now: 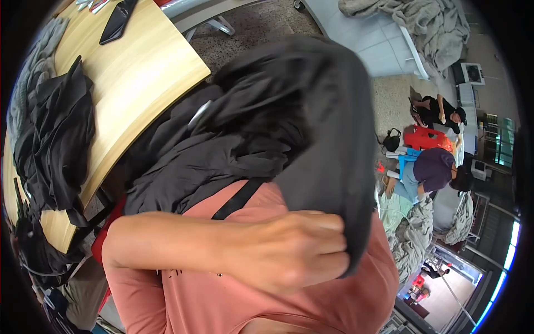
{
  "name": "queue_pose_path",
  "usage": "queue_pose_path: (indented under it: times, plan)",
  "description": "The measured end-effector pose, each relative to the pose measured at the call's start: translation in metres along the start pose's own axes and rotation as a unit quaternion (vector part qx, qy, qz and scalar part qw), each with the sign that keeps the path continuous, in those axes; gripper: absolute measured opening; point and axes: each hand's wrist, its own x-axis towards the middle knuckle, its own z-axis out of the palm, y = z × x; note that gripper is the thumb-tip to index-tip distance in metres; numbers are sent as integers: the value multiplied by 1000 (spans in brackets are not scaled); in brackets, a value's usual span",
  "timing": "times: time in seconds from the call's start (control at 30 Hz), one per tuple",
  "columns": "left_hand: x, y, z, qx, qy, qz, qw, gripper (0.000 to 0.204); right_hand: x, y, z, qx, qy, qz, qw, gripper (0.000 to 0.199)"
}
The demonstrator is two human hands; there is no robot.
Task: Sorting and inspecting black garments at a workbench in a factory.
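Note:
My left hand (292, 250) is closed in front of my chest, its fingers curled round the edge of a black cloth (339, 139). Blurred by motion, this cloth arches up from the hand and across to the far side. More of the dark fabric is bunched over my lap, below the table edge. A small white strip shows among its folds. Whether the raised part and the bunched part are one garment I cannot tell. My right hand does not show; the fabric covers the area on that side.
A light wooden table (147, 72) is at the left, bearing a black phone (118, 22), a black garment (58, 128) and grey cloth (47, 61). Grey cloth (434, 33) lies heaped on a white surface at far right. Two people sit near a red stool (425, 139).

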Motion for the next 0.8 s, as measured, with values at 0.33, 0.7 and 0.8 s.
queue_pose_path:
  times: [0.33,0.7,0.8]
  plan:
    - [-23,-57,35,184,-168,-99,963,8,-111,113,-10,123,425,685,579,56]
    - [9,56,-23,-363,211,18,907,15,18,9,148,62,-81,27,994,25]
    - [-2,74,-40,-523,262,59,809,13,35,-55,194,-189,-264,-134,936,40]
